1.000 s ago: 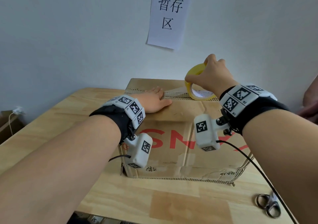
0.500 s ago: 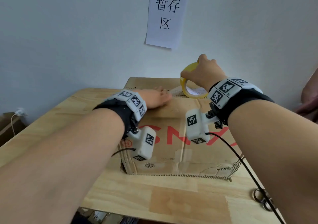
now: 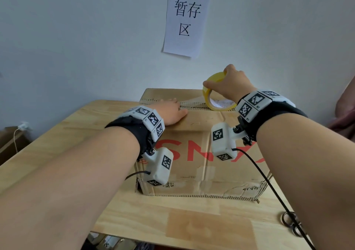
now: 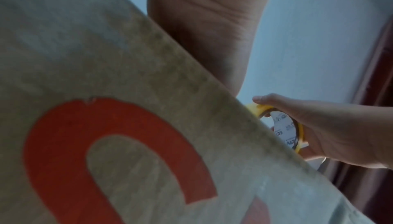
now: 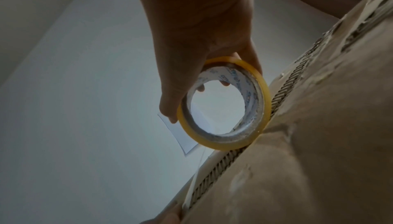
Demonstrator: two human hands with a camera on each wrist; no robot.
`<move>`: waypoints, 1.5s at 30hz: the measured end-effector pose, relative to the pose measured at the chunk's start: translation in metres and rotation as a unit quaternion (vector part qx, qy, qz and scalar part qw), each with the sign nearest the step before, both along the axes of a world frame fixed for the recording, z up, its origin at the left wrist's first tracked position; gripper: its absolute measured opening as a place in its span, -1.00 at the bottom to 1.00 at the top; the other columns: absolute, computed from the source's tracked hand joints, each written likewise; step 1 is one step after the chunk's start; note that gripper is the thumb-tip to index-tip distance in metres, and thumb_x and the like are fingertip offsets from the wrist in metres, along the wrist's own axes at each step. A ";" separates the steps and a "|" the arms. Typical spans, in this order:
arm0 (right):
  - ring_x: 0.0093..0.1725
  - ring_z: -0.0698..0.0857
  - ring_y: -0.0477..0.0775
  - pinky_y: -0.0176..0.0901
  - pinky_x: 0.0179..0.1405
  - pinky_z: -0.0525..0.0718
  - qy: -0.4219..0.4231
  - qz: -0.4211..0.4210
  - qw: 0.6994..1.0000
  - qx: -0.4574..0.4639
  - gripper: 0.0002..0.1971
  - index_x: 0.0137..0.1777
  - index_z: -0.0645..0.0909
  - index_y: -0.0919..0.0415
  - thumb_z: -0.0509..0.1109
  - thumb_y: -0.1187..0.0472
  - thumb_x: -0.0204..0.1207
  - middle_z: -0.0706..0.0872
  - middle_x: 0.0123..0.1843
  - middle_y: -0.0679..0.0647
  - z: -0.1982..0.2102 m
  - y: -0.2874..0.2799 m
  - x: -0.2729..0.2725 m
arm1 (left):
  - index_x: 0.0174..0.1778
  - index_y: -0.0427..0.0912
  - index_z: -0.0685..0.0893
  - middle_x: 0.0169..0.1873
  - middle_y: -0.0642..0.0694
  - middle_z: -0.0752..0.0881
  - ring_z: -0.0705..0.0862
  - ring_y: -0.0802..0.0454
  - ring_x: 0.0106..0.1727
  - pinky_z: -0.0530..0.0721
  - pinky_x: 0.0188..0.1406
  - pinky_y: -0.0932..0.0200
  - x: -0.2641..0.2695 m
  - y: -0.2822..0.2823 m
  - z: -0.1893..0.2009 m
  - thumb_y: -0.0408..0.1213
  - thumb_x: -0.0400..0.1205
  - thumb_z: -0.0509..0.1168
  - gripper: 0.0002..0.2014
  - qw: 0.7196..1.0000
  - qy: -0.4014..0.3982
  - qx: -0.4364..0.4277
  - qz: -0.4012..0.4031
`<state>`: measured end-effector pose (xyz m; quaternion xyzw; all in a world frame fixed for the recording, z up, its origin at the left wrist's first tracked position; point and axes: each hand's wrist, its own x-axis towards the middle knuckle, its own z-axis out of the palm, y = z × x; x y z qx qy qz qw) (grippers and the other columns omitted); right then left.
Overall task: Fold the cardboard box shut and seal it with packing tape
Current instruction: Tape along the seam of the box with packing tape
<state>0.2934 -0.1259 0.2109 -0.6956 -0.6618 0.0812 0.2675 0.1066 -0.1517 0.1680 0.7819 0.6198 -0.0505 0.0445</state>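
Compared with one second earlier, the right hand [image 3: 233, 85] and tape roll [image 3: 214, 91] sit slightly left along the box seam. Head view: cardboard box [image 3: 203, 165] closed on the wooden table [image 3: 57, 134]; left hand [image 3: 171, 111] lies flat, fingers straight, on the seam; right hand's fingers curl round the upright roll; scissors [image 3: 292, 224] near the table edge. Left wrist view: red lettering on the box [image 4: 119, 143]; roll [image 4: 285, 126] gripped beyond. Right wrist view: roll [image 5: 223, 103] touches the corrugated seam, thumb outside, fingertips [image 5: 201, 87] inside the core.
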 end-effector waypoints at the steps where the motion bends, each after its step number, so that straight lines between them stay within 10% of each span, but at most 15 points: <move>1: 0.01 0.60 0.22 0.06 -0.06 0.63 -0.008 0.003 1.000 0.006 -0.26 0.40 0.34 0.17 0.36 -0.34 0.40 0.50 0.25 0.20 0.000 0.000 0.000 | 0.66 -0.21 0.11 0.67 -0.16 0.04 0.06 -0.09 0.67 -0.03 0.63 -0.05 0.004 0.001 0.001 0.03 0.77 -0.22 -0.42 1.000 0.002 -0.002 -0.005; 6: -0.02 0.64 0.22 0.09 -0.03 0.67 -0.025 0.014 1.000 -0.001 -0.33 0.35 0.40 0.14 0.20 -0.38 0.46 0.52 0.20 0.17 0.001 -0.003 -0.005 | 0.63 -0.20 0.21 0.65 -0.12 0.16 0.22 -0.11 0.62 0.17 0.57 0.00 0.019 0.004 0.002 0.02 0.78 -0.16 -0.45 0.999 -0.034 -0.021 -0.027; 10: -0.16 0.58 0.07 -0.03 -0.12 0.56 0.065 0.037 0.997 0.008 -0.53 0.24 0.55 0.26 0.15 -0.12 0.59 0.64 -0.04 0.10 0.009 -0.001 0.000 | 0.04 -0.17 0.62 -0.02 -0.16 0.69 0.64 -0.16 0.01 0.53 -0.07 0.07 0.005 0.011 0.003 -0.07 0.76 -0.02 -0.64 0.994 -0.098 0.027 -0.042; 15: 0.09 0.56 0.10 -0.03 -0.04 0.55 0.207 -0.011 0.978 -0.013 -0.20 0.47 0.37 0.23 0.38 -0.34 0.41 0.55 0.15 0.08 -0.002 0.003 0.012 | 0.58 -0.06 0.31 0.59 -0.09 0.28 0.26 -0.17 0.57 0.25 0.51 -0.19 0.007 0.014 -0.010 0.13 0.72 -0.14 -0.43 0.998 -0.030 0.035 -0.036; 21: 0.09 0.59 0.09 -0.10 -0.11 0.57 0.260 -0.008 0.965 0.013 -0.23 0.42 0.38 0.19 0.46 -0.28 0.35 0.55 0.15 0.06 -0.009 0.006 0.000 | 0.68 -0.13 -0.07 0.68 -0.08 -0.10 -0.09 -0.03 0.69 -0.13 0.63 -0.07 0.012 0.011 -0.007 0.22 0.71 -0.21 -0.30 0.999 -0.016 -0.029 -0.032; 28: -0.15 0.55 0.06 -0.17 -0.38 0.46 0.204 -0.016 0.978 0.050 -0.49 0.13 0.49 0.16 0.42 -0.18 0.34 0.59 0.13 0.13 0.000 0.006 -0.005 | 0.68 -0.15 -0.10 0.68 -0.06 -0.11 -0.11 0.02 0.68 -0.13 0.64 -0.01 0.012 0.008 -0.005 0.20 0.72 -0.19 -0.31 0.998 -0.032 -0.030 -0.034; 45: 0.16 0.62 0.18 -0.04 0.00 0.58 0.080 -0.008 0.996 0.049 -0.30 0.47 0.41 0.11 0.34 -0.29 0.45 0.55 0.34 0.18 -0.011 0.002 0.027 | 0.67 -0.25 -0.04 0.67 -0.20 -0.07 -0.06 -0.10 0.68 -0.06 0.64 -0.14 0.051 0.006 -0.004 0.24 0.69 -0.19 -0.24 0.999 0.003 -0.039 -0.023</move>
